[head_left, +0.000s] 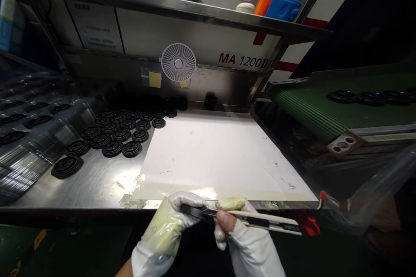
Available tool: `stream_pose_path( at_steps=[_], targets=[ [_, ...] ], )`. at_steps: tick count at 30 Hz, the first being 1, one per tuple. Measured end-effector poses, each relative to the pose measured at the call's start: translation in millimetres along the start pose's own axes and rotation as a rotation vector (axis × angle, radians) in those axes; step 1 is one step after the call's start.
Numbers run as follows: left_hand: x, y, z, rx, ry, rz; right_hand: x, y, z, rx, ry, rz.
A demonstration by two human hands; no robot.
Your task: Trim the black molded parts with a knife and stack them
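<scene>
At the front edge of the bench, my left hand (169, 225), in a white glove with yellowish fingertips, is closed around a black plastic part (191, 210). Only a bit of that part shows between the fingers. My right hand (240, 233), gloved with a bare thumb, grips a white utility knife (273, 220) with a black slider. The knife's metal tip points left and meets or nearly meets the black part. Both hands are close together, just below a white sheet (211, 156) taped on the bench.
Several black round ribbed parts (122, 134) lie on the metal bench (97, 181) at left. Clear plastic trays (29, 156) with similar parts are stacked farther left. A green conveyor (308, 99) carries more at right. A small fan (178, 62) hangs under the shelf (162, 4).
</scene>
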State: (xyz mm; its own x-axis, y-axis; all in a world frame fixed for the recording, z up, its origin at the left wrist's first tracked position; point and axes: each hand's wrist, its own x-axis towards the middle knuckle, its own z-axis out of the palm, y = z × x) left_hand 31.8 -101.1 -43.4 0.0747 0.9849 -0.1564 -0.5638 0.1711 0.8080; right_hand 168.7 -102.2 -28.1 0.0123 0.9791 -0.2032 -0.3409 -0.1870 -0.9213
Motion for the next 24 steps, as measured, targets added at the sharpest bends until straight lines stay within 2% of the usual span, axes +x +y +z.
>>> stream_pose_path(
  at_steps=[11, 17, 24],
  targets=[
    [-2, -12, -4.9, -0.144, -0.034, -0.033, -6, 2, 6, 0.026, 0.044, 0.012],
    [-4, -13, -5.9, -0.158, -0.117, 0.067, -14, 0, 12, 0.073, 0.081, -0.054],
    [-2, -13, -1.4, -0.164, -0.061, 0.024, -15, -2, 12, 0.059, 0.076, -0.043]
  ],
)
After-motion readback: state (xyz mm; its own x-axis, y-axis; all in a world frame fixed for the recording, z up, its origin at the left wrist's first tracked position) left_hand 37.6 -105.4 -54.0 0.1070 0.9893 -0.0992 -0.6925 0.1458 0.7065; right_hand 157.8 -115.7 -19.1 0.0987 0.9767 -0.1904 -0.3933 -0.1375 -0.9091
